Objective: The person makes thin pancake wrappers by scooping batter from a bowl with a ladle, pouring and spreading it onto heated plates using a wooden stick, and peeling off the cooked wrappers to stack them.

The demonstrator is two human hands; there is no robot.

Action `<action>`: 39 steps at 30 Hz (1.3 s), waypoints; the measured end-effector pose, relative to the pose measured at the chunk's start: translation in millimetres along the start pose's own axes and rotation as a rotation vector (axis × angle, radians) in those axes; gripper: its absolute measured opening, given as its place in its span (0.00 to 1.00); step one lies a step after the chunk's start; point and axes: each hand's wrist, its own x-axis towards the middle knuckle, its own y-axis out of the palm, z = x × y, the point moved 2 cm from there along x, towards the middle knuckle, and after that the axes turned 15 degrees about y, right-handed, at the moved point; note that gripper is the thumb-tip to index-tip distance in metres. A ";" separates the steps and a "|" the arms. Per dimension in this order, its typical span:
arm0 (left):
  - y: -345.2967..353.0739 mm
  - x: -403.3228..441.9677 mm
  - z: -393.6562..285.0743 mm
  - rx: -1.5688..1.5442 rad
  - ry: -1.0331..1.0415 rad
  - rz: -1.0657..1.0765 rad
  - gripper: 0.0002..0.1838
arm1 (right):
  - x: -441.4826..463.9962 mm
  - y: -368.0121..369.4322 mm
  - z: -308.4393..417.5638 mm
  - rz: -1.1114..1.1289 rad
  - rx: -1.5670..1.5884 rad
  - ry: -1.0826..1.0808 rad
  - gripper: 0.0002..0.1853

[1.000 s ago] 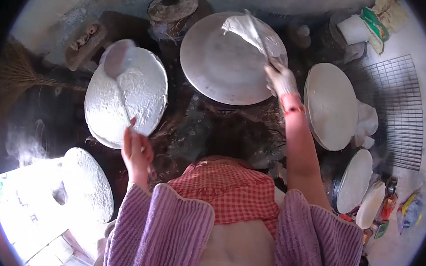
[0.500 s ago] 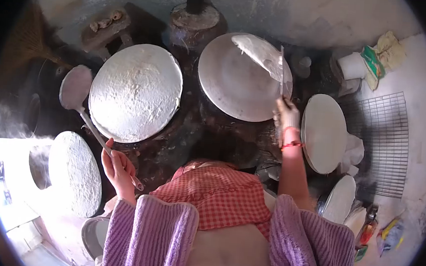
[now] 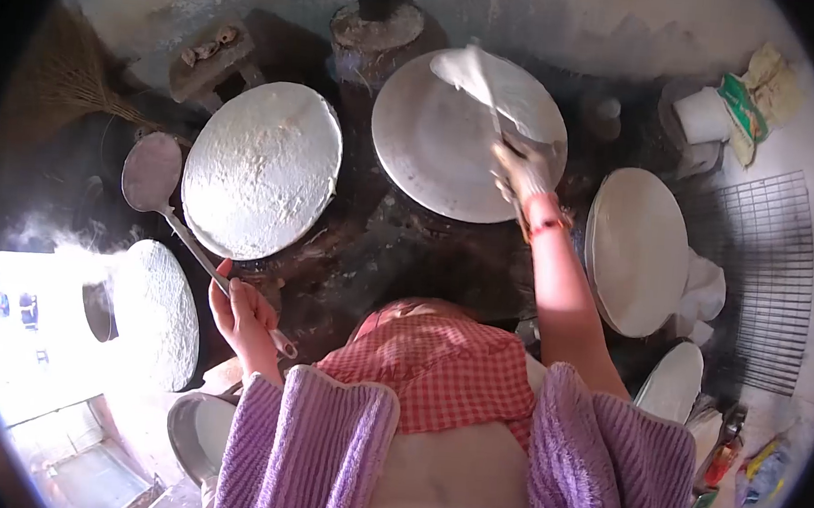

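My left hand (image 3: 244,316) is closed around the handle of a ladle (image 3: 151,172), whose wide round head rests or hovers by the rim of a white-coated round griddle (image 3: 260,168); I cannot tell whether they touch. In my right hand (image 3: 524,174) is a long thin spatula (image 3: 486,94), its blade blurred and leaning up and left. That blade lies over a second round griddle (image 3: 424,151), mostly bare grey metal. A folded white sheet of batter (image 3: 517,101) covers this griddle's far right part, along the spatula.
Another white-coated round (image 3: 152,316) stands at left beside rising steam. On the right are a pale round disc (image 3: 638,251), a wire rack (image 3: 759,279) and a white tub (image 3: 703,117). A broom (image 3: 79,80) leans far left. A clay-like stove pipe (image 3: 374,25) stands behind.
My right hand has moved left over the griddle, and the spatula has swung from upright to leaning left. The left hand keeps hold of the ladle. The whole view has shifted slightly.
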 end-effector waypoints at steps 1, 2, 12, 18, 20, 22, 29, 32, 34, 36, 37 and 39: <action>3.0 -4.4 -2.1 -0.014 -0.008 -0.004 0.17 | 4.4 8.8 2.9 0.041 -0.052 0.042 0.21; 7.1 -8.2 -8.7 -0.016 -0.006 -0.024 0.17 | 7.8 12.4 10.8 0.084 -0.109 0.069 0.22; 10.7 -56.6 -37.0 0.091 0.054 -0.176 0.18 | 20.8 -20.9 26.2 0.158 -0.128 0.075 0.18; 22.5 -44.8 -44.0 0.041 0.056 -0.180 0.17 | -22.5 -54.9 -3.6 0.259 -0.227 0.061 0.22; 19.8 -39.2 -45.5 0.015 0.074 -0.154 0.17 | -28.7 -96.5 -31.9 -0.007 -0.116 0.053 0.25; 17.0 -40.2 -42.9 0.029 0.061 -0.171 0.17 | -26.5 -109.3 -38.7 -0.119 0.112 0.156 0.25; 35.0 -20.9 -41.8 -0.080 0.080 -0.169 0.15 | -34.4 -17.4 -7.2 0.217 -0.240 0.143 0.26; 36.2 -20.7 -46.6 -0.062 0.064 -0.185 0.15 | -14.4 -75.5 1.2 0.116 -0.288 0.041 0.24; 31.7 -25.9 -43.7 0.011 0.038 -0.233 0.15 | 24.3 -91.1 12.2 0.117 -0.157 0.039 0.25; 27.0 -31.4 -42.8 0.058 0.001 -0.239 0.15 | 39.9 -63.3 33.8 0.136 -0.300 0.002 0.12; 25.1 -32.8 -41.4 0.029 -0.007 -0.246 0.15 | 49.0 -44.3 35.8 0.168 -0.357 0.015 0.14; 22.6 -28.2 -35.4 0.020 -0.004 -0.251 0.15 | 29.8 -18.1 42.4 0.354 -0.477 0.034 0.21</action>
